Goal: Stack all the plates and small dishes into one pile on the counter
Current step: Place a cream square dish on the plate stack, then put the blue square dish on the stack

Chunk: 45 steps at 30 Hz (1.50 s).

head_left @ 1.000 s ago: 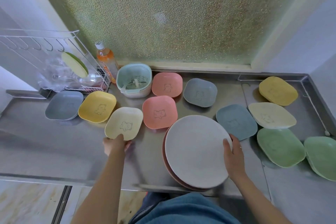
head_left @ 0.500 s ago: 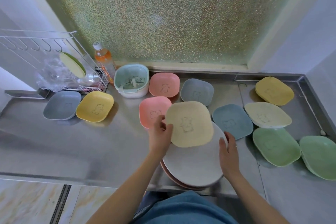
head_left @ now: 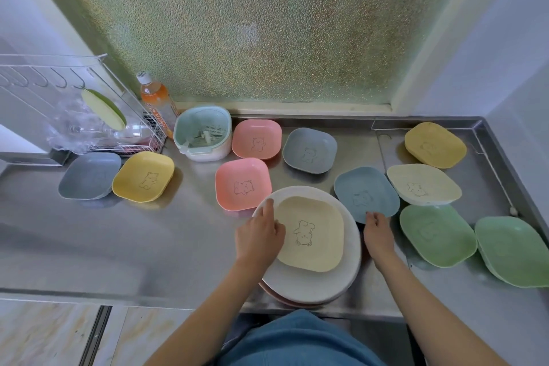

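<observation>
My left hand (head_left: 260, 236) gripped the cream dish (head_left: 310, 233) on the pile; my right hand (head_left: 376, 232), open, touched the blue dish (head_left: 367, 193), judged next

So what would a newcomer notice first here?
Probably the cream dish on the white plate at the counter's front edge, the left hand on its rim. Then the coloured dishes fanned around it, the right hand at the blue one.
</observation>
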{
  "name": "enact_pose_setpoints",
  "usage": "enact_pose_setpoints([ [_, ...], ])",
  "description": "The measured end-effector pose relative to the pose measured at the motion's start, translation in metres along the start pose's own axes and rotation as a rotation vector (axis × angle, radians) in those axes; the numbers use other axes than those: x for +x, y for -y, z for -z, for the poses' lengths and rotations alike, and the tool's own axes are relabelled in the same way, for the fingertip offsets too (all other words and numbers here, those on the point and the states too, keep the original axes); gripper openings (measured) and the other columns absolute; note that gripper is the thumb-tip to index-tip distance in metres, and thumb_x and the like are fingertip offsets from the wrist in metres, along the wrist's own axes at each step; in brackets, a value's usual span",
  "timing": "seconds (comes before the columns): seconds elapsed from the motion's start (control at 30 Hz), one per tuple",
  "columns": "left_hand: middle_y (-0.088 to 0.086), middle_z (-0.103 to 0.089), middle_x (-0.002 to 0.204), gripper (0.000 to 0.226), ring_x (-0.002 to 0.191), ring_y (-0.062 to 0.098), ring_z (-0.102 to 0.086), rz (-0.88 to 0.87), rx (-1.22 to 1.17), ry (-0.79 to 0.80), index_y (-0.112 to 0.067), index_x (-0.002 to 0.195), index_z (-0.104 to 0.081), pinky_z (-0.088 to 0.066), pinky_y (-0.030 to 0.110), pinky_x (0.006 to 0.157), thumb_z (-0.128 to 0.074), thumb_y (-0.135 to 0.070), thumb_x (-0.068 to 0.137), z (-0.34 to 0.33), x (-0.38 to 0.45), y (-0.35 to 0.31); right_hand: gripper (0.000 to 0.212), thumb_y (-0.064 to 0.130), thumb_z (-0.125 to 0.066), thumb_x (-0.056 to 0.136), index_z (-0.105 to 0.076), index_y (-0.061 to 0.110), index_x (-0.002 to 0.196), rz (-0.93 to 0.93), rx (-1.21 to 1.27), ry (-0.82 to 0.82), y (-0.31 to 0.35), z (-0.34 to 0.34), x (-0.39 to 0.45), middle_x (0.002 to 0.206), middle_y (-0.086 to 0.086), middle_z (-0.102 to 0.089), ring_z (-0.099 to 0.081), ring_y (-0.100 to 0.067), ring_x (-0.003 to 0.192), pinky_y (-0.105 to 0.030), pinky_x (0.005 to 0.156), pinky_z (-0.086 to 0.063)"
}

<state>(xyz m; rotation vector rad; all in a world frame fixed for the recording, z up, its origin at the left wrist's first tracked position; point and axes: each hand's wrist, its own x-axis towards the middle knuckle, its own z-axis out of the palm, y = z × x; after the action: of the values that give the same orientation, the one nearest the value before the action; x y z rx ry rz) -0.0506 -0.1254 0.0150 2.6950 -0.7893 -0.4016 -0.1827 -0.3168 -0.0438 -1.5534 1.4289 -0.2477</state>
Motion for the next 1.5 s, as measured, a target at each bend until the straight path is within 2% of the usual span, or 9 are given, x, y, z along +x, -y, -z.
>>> enact_pose_setpoints([
  [0.23, 0.004, -0.057, 0.117, 0.027, 0.089, 0.032, -0.063, 0.166, -0.135, -0.134, -0.016, 0.111, -0.042, -0.048, 0.035, 0.067, -0.038, -0.038, 0.095, 0.005, -0.001, 0.026, 0.026, 0.021, -0.048, 0.096, -0.06, 0.0, 0.088, 0.063, -0.042, -0.193, 0.002, 0.004, 0.002, 0.093, -0.018, -0.063, -0.058, -0.036, 0.093, -0.031, 0.074, -0.035],
  [0.4, 0.006, -0.056, 0.118, 0.05, 0.101, 0.032, -0.06, 0.289, -0.153, 0.143, -0.018, 0.122, -0.038, -0.047, 0.037, 0.081, -0.039, -0.056, 0.089, -0.006, 0.0, 0.041, 0.026, 0.018, -0.059, 0.09, -0.051, 0.005, 0.07, 0.181, 0.043, -0.295, 0.009, 0.01, -0.001, 0.069, -0.007, -0.054, -0.054, -0.031, 0.072, -0.031, 0.057, -0.038],
  [0.5, 0.009, -0.059, 0.116, 0.062, 0.1, 0.032, -0.06, 0.317, -0.236, 0.236, -0.016, 0.126, -0.035, -0.05, 0.044, 0.088, -0.042, -0.061, 0.084, -0.012, 0.002, 0.045, 0.032, 0.017, -0.06, 0.088, -0.043, 0.012, 0.061, 0.213, 0.086, -0.301, 0.014, 0.008, -0.006, 0.061, -0.005, -0.049, -0.055, -0.033, 0.065, -0.049, 0.061, -0.054],
  [0.73, 0.014, -0.057, 0.113, 0.06, 0.103, 0.035, -0.058, 0.399, -0.352, 0.258, -0.008, 0.122, -0.043, -0.048, 0.043, 0.086, -0.042, -0.057, 0.088, -0.014, 0.008, 0.045, 0.033, 0.0, -0.058, 0.082, -0.036, 0.011, 0.059, 0.474, 0.049, -0.148, 0.021, -0.006, -0.057, 0.053, 0.0, -0.037, -0.033, -0.01, 0.052, -0.021, 0.052, -0.029],
  [0.9, 0.017, -0.058, 0.112, 0.059, 0.104, 0.037, -0.057, 0.38, -0.347, 0.246, -0.006, 0.121, -0.044, -0.042, 0.038, 0.079, -0.042, -0.055, 0.089, -0.014, 0.01, 0.045, 0.042, -0.008, -0.059, 0.077, -0.031, 0.017, 0.057, 0.567, -0.022, 0.002, 0.004, -0.011, -0.081, 0.051, 0.004, -0.032, -0.031, -0.009, 0.051, -0.018, 0.048, -0.024],
  [1.2, 0.014, -0.054, 0.108, 0.061, 0.102, 0.036, -0.055, 0.412, -0.421, 0.267, -0.015, 0.114, -0.047, -0.045, 0.047, 0.095, -0.028, -0.066, 0.087, -0.009, 0.008, 0.046, 0.036, 0.01, -0.06, 0.081, -0.035, 0.031, 0.065, 0.553, -0.129, -0.061, 0.004, -0.009, -0.08, 0.06, 0.006, -0.043, -0.041, -0.013, 0.058, -0.028, 0.054, -0.034],
  [1.3, 0.013, -0.051, 0.119, 0.074, 0.111, 0.035, -0.052, 0.485, -0.67, 0.418, -0.02, 0.123, -0.042, -0.041, 0.047, 0.101, -0.032, -0.078, 0.079, -0.009, 0.009, 0.047, 0.011, 0.022, -0.055, 0.087, -0.048, 0.029, 0.089, 0.404, 0.066, -0.166, -0.002, -0.007, -0.076, 0.086, 0.001, -0.054, -0.051, -0.02, 0.08, -0.033, 0.068, -0.044],
  [1.4, 0.01, -0.055, 0.124, 0.07, 0.106, 0.029, -0.056, 0.548, -0.924, 0.514, -0.02, 0.132, -0.037, -0.046, 0.05, 0.097, -0.038, -0.07, 0.083, -0.005, 0.009, 0.045, 0.031, 0.02, -0.051, 0.094, -0.046, 0.016, 0.124, 0.177, 0.125, -0.123, -0.012, -0.006, -0.071, 0.123, -0.007, -0.049, -0.045, -0.022, 0.109, -0.034, 0.089, -0.039],
  [1.5, 0.009, -0.058, 0.11, 0.057, 0.091, 0.023, -0.057, 0.556, -0.977, 0.484, -0.016, 0.131, -0.041, -0.049, 0.046, 0.092, -0.039, -0.057, 0.09, 0.001, 0.007, 0.039, 0.039, 0.024, -0.042, 0.099, -0.038, 0.013, 0.136, 0.057, 0.213, 0.011, -0.017, -0.009, -0.075, 0.135, -0.008, -0.044, -0.043, -0.018, 0.112, -0.031, 0.091, -0.035],
])
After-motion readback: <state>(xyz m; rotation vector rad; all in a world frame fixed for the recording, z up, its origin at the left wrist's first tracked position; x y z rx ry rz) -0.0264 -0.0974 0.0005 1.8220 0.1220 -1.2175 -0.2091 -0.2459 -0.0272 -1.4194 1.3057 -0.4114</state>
